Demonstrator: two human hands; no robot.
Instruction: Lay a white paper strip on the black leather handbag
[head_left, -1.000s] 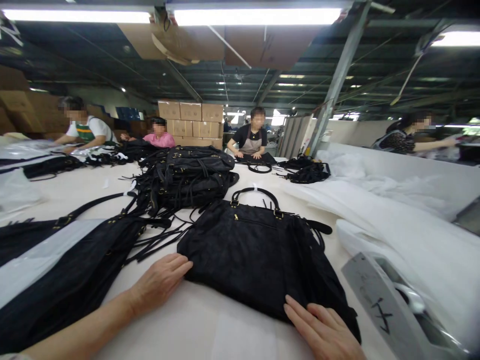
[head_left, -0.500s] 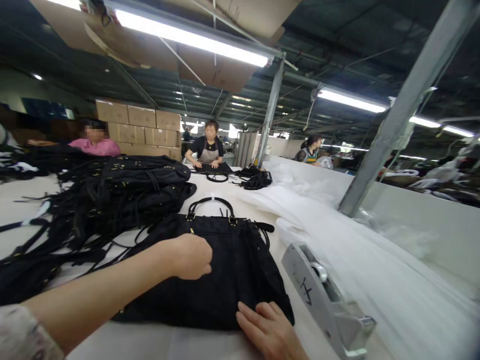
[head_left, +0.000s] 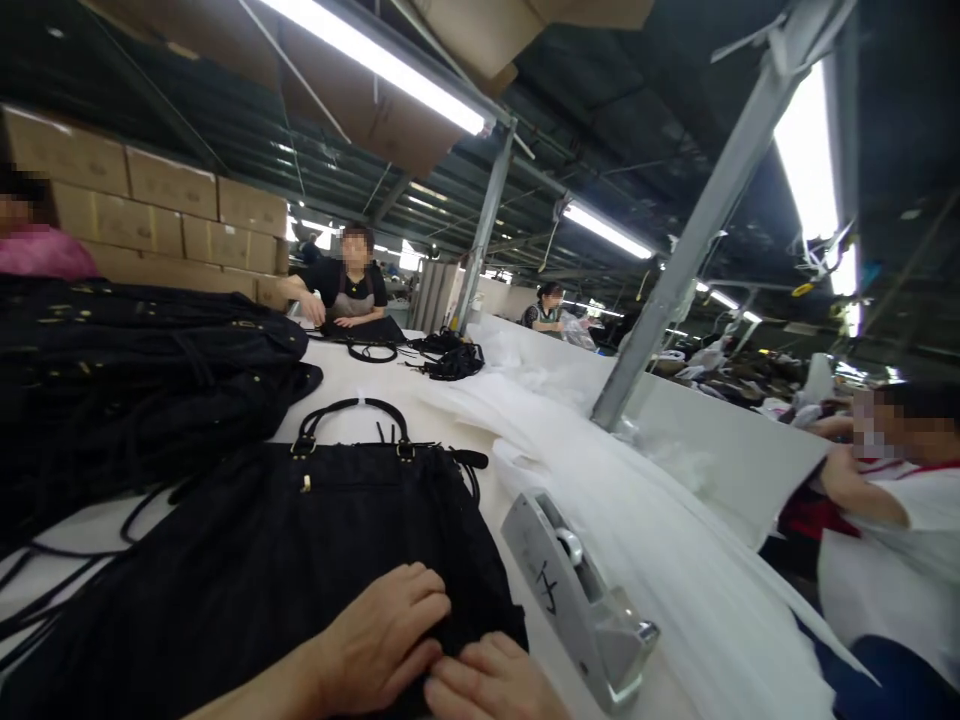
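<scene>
A black handbag (head_left: pixel 285 540) with gold fittings and a looped handle lies flat on the white table (head_left: pixel 420 385) in front of me. My left hand (head_left: pixel 382 635) rests on the bag's near right corner, fingers curled onto the fabric. My right hand (head_left: pixel 491 685) lies beside it at the same corner, fingers bent, touching the bag's edge and my left hand. Whether either hand pinches the fabric is not clear.
A stack of black bags with straps (head_left: pixel 135 360) fills the left. A grey tape dispenser (head_left: pixel 574 595) sits right of the bag, beside white wrapping sheets (head_left: pixel 645 530). A slanted steel post (head_left: pixel 697 230) rises at right. Other people work around the table; cardboard boxes (head_left: pixel 150 215) stand behind.
My view has swung right and closer. My left hand slid from the bag's left edge across to its near right corner, meeting my right hand there.
</scene>
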